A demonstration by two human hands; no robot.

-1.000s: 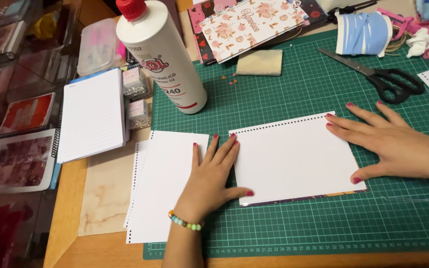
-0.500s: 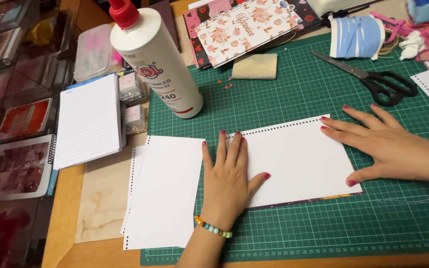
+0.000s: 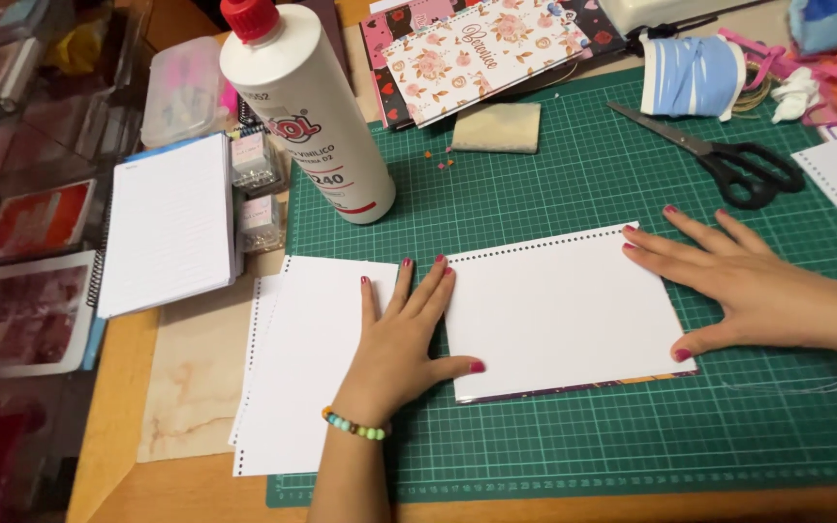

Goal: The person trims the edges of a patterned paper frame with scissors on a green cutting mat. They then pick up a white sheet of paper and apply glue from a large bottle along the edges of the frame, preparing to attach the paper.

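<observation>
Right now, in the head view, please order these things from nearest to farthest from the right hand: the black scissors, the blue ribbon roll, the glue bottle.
From the right hand:
1. Black scissors, just above it on the green mat.
2. Blue ribbon roll, farther up, beyond the scissors.
3. Glue bottle, far across to the upper left.

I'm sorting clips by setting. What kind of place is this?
Probably a home craft desk for paper work: a green cutting mat, a large white glue bottle, black-handled scissors and punched white sheets.
</observation>
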